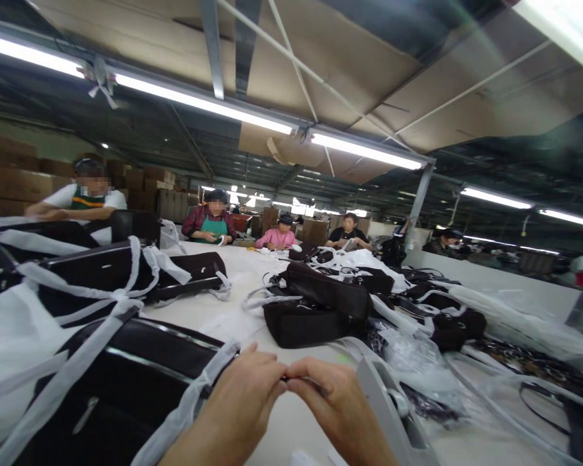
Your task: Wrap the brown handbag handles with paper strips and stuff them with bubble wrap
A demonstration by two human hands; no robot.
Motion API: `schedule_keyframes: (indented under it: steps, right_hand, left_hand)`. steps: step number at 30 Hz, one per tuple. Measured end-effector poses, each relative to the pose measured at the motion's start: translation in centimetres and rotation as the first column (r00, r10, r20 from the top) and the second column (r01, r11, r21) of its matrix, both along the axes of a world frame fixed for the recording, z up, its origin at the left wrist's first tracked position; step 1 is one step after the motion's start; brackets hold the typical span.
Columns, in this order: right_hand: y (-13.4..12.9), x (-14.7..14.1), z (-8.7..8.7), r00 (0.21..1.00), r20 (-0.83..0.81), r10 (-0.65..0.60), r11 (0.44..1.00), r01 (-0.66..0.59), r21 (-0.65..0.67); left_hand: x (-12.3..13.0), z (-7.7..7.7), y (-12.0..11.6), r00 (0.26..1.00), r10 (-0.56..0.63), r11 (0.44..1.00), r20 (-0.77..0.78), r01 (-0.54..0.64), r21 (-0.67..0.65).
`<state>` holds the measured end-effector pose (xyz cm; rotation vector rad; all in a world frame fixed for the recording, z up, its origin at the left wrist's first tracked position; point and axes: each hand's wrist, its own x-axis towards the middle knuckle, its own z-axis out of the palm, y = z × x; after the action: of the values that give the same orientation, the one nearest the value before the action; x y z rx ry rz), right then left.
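Note:
My left hand (243,398) and my right hand (330,391) meet at the fingertips, low in the middle of the view. Both are closed in a pinch on a small dark piece (284,378); the fingers hide most of it, so its kind does not show. Beside my left hand lies a large black bag (131,382) with a silvery zip line and a metal puller. Its strap (189,395), wrapped in white tissue, runs down next to my left wrist. A grey plastic device with a slot (393,401) stands just right of my right hand.
More black bags with white-wrapped straps (102,275) crowd the left; others (320,301) lie ahead and right. Clear plastic wrapping (418,362) and dark straps (544,369) cover the right side. Several people sit along the far table (243,265). Cartons (24,184) are stacked behind.

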<state>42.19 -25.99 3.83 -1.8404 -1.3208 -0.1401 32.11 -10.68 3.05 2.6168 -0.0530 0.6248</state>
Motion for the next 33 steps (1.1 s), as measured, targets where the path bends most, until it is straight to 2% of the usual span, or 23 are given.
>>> schedule_keyframes:
  steps: [3, 8, 12, 16, 20, 26, 33]
  right_hand:
    - [-0.1, 0.4, -0.1, 0.997, -0.079, -0.004, 1.0, 0.002, -0.026]
    - [-1.4, 1.5, -0.1, 0.971, -0.237, -0.01, 0.992, -0.021, -0.128]
    - [-2.4, 2.1, 0.2, 0.966, -0.257, -0.028, 0.98, -0.024, -0.197]
    - [-2.4, 2.9, 0.0, 0.979, -0.193, -0.063, 0.994, 0.045, -0.098]
    - [-2.4, 3.5, -0.2, 0.993, -0.121, -0.017, 1.0, 0.02, 0.016]
    - [-2.2, 3.5, -0.1, 0.994, -0.105, 0.026, 1.0, -0.026, 0.003]
    - [-2.5, 3.8, -0.1, 0.993, -0.116, 0.013, 1.0, -0.015, -0.016]
  left_hand:
    - [0.6, -0.3, -0.3, 1.0, -0.002, 0.987, 0.004, 0.002, -0.163]
    - [1.5, -2.0, 0.3, 0.992, 0.033, 0.984, 0.121, -0.011, -0.179]
    - [1.6, -1.8, 0.7, 0.99, 0.0, 0.979, 0.141, 0.029, -0.201]
    - [1.6, -1.6, 1.1, 0.986, -0.009, 0.976, 0.165, 0.045, -0.212]
    - [1.5, -1.6, 1.0, 0.986, -0.021, 0.974, 0.166, 0.058, -0.22]
    - [1.2, -1.5, 0.8, 0.99, -0.017, 0.974, 0.143, 0.048, -0.219]
    - [1.3, -1.5, 0.8, 0.993, -0.018, 0.979, 0.118, 0.042, -0.201]
